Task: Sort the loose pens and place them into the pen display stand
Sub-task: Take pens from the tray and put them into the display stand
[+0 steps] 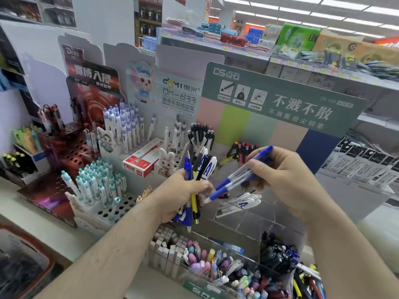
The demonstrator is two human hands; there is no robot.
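Both hands are up in front of the clear acrylic pen stand (248,221), forearms coming in from the bottom corners of the head view.

Left hand (183,190): fist closed round a bundle of pens (198,169), palm turned inward, knuckles twd the camera. Bundle stands roughly upright, w/ blue, black, white and one yellow barrel showing; tops fan out above the fist, tips poke out below it, just over the stand's front edge.

Right hand (287,178): wrist bent, fingers curled, thumb and forefinger pinching two blue-and-clear pens (239,175). They slope down to the left, blue caps high by the knuckles, tips low and almost touching the left fist. Can't tell if they actually touch the bundle.

Inside the stand, just below the right hand, a few white pens (239,202) lie flat on an upper tier. Nearer the camera, the stand's front compartments hold pastel pens (205,262) in the middle, dark and mixed loose pens (280,257) to the right, white boxed items to the left.

Behind the stand: green DS header card (280,100). Left of the stand: white perforated rack w/ teal-capped pens (99,182), and a red box (142,158) behind that.
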